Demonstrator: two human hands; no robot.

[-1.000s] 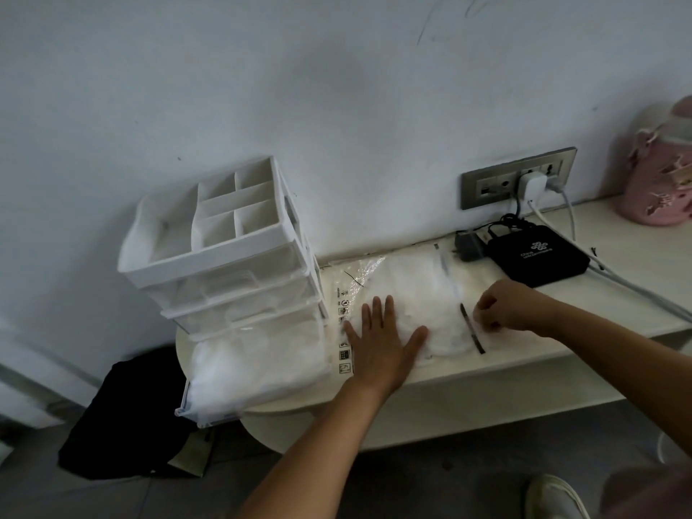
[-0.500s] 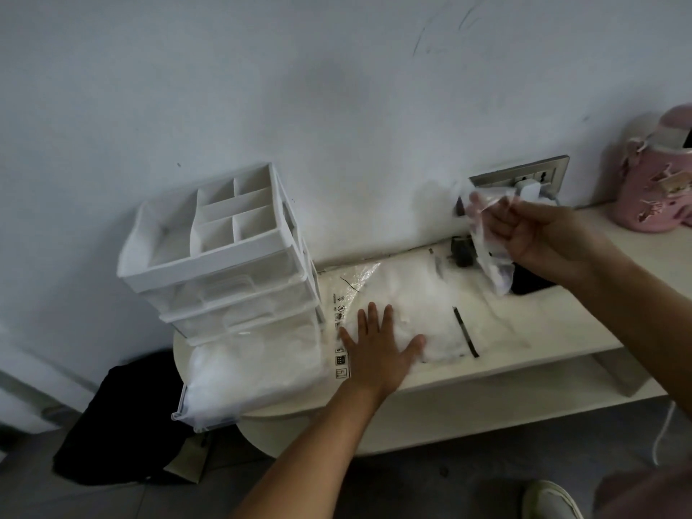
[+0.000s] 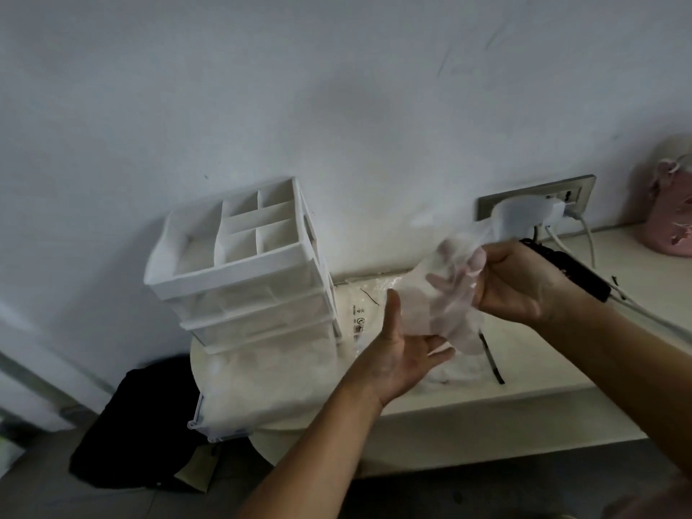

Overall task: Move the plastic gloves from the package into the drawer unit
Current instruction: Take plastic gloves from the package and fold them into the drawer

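Floor (image 3: 45,496) lies nearest, grey and dim, with a black bag (image 3: 127,425) slumped on it below the rounded end of the table (image 3: 486,410); the table is a cream slab with a thick front edge, running off to the right along the wall (image 3: 299,88); two bare forearms reach up over it from the bottom edge. The lowest drawer (image 3: 204,413) is pulled out past the table's rounded end and packed with crumpled clear film; above the table the left grip (image 3: 402,354) is spread, palm turned up and inward, thumb pointing up, fingers straight and reaching under the hanging edge of a plastic glove (image 3: 445,305); whether they touch it I cannot tell. The right grip (image 3: 524,286) is held higher, fingers curled and pinching that glove, which hangs in the air, translucent, with fingertips showing through it; beneath both lies the package (image 3: 361,305), flat on the table with small printed marks, a black strip (image 3: 492,363) along its right side. Just left of it stands the drawer unit (image 3: 224,273), white, with a divided tray on top; further right a black box (image 3: 578,269) sits near the wall, white cables (image 3: 588,239) rising to a socket plate (image 3: 486,204); a pink container (image 3: 670,222) stands at the far right edge.
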